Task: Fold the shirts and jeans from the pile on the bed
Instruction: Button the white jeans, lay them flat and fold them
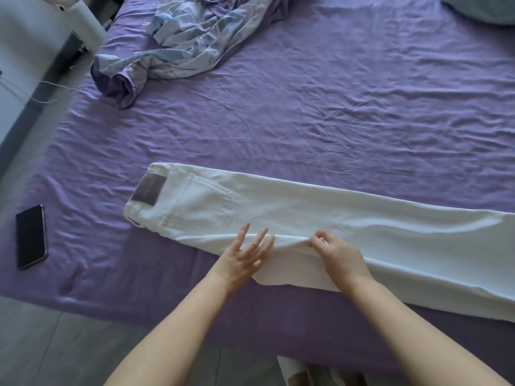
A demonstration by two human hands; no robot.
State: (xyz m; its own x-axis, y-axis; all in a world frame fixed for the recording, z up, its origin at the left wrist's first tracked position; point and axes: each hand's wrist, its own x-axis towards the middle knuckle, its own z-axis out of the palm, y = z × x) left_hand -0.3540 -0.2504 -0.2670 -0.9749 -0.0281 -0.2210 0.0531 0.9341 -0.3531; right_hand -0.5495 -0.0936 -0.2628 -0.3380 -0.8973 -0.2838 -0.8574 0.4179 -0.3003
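White jeans lie folded lengthwise across the near part of the purple bed, waistband with a grey label at the left, legs running off to the right. My left hand has straight, spread fingers at the near edge of the jeans around the crotch flap. My right hand pinches the fabric of that same near edge, fingers curled. A crumpled blue-and-white patterned shirt lies at the far left of the bed.
A black phone lies on the bed's left near corner. A grey pillow shows at the far right corner. A white appliance and a cable stand left of the bed. Grey floor runs along the near edge.
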